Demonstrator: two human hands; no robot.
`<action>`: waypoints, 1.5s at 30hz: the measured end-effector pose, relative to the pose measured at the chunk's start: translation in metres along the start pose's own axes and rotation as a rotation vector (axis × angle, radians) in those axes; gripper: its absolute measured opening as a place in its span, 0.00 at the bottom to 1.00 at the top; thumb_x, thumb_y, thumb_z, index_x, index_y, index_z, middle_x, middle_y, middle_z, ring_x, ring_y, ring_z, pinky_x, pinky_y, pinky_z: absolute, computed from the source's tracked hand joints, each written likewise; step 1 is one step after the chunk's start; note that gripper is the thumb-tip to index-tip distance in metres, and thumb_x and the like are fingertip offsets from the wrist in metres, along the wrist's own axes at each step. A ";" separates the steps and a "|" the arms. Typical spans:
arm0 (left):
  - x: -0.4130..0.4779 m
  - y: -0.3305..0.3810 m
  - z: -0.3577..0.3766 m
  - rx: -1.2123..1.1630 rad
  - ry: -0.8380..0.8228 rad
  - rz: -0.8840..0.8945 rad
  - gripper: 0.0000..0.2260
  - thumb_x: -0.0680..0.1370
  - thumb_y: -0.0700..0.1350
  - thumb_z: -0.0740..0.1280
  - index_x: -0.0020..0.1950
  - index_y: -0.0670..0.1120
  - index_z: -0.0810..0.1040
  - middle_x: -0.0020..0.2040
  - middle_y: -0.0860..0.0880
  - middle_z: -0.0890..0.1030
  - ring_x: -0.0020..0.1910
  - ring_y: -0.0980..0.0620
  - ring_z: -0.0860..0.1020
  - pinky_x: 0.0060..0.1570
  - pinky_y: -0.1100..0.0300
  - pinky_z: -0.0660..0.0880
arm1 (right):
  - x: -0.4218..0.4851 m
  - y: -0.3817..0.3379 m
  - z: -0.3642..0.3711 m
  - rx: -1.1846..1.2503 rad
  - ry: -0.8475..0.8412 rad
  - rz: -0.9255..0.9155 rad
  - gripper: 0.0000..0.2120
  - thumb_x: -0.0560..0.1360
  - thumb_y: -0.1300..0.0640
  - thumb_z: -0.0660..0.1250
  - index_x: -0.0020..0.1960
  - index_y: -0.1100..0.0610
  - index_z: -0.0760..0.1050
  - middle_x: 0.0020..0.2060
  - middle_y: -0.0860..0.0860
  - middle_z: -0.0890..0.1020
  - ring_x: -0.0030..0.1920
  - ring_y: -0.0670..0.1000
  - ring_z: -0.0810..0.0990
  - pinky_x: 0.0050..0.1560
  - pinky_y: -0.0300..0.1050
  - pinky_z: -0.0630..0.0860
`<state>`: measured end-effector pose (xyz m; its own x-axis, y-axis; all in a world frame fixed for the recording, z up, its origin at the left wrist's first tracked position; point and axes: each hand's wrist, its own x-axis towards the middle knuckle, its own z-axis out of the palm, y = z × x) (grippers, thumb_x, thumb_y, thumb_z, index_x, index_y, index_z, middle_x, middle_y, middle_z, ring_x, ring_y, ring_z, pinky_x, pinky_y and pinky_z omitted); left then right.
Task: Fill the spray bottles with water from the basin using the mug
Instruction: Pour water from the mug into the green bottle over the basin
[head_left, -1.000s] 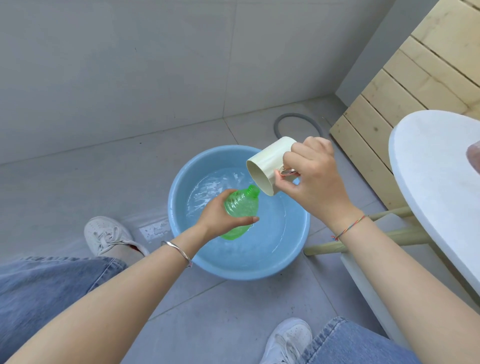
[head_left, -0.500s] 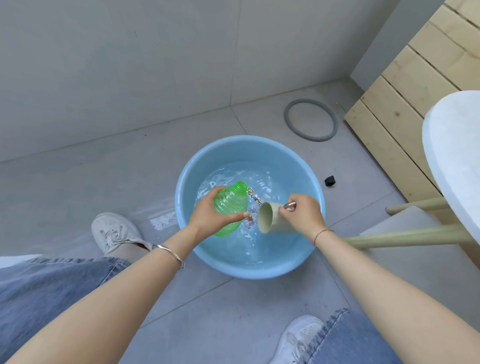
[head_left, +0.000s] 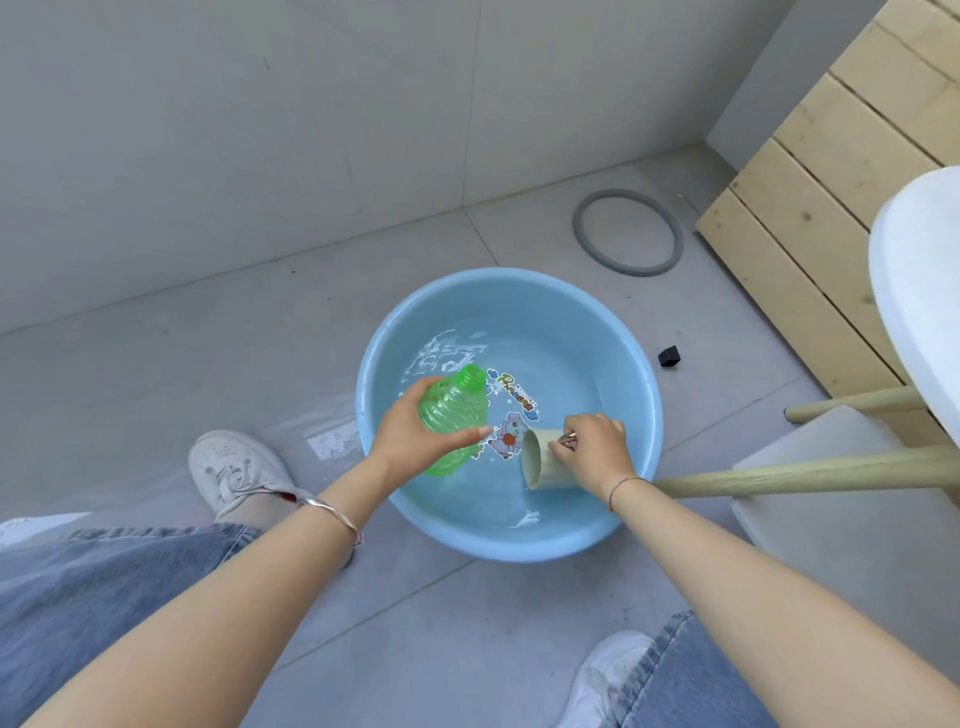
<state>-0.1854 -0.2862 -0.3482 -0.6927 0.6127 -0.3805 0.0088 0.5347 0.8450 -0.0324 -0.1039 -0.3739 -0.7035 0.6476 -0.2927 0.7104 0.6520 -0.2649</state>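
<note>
**Head view.**

1. Round pale-blue plastic basin. It sits on the grey floor tiles between our feet, with shallow water over a cartoon print on its bottom.
2. Green ribbed plastic bottle, neck uncapped. Our left hand wraps fingers and thumb round its body. It hangs over the basin's left half with the neck tilted up and away, so that, we judge, spills fall back into the water.
3. Cream cylindrical mug. It lies on its side low in the basin, mouth toward the bottle. Our right hand curls round its handle, we judge to scoop.

**Edges.**
- The near rim passes under both wrists.
- A pale wooden leg reaches the right rim; we cannot tell whether it touches.

**Room.**
- Open water lies ahead of the mug.
- A grey rubber ring and a small black block lie well apart beyond the basin.
</note>
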 end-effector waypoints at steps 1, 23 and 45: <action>0.000 -0.001 0.000 -0.001 -0.002 0.001 0.35 0.62 0.57 0.81 0.66 0.56 0.72 0.62 0.57 0.77 0.61 0.56 0.75 0.60 0.63 0.69 | -0.001 -0.001 0.001 0.006 -0.013 0.000 0.21 0.74 0.54 0.65 0.29 0.51 0.57 0.36 0.51 0.74 0.49 0.57 0.73 0.48 0.47 0.60; -0.017 0.017 -0.007 0.026 0.021 0.062 0.38 0.61 0.58 0.82 0.68 0.54 0.72 0.63 0.56 0.77 0.62 0.55 0.75 0.64 0.58 0.71 | -0.017 -0.024 -0.101 1.040 0.238 0.132 0.19 0.67 0.62 0.71 0.29 0.53 0.62 0.27 0.50 0.66 0.38 0.50 0.72 0.42 0.42 0.67; -0.032 0.048 0.013 0.104 0.027 0.150 0.37 0.60 0.59 0.82 0.66 0.54 0.73 0.58 0.56 0.78 0.59 0.54 0.76 0.59 0.58 0.73 | -0.060 -0.043 -0.178 0.524 0.584 -0.273 0.19 0.65 0.58 0.70 0.29 0.53 0.59 0.26 0.48 0.63 0.30 0.47 0.63 0.31 0.34 0.59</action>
<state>-0.1529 -0.2727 -0.3004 -0.6971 0.6749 -0.2422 0.1868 0.4970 0.8474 -0.0245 -0.1007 -0.1808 -0.6467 0.6879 0.3295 0.3286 0.6411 -0.6935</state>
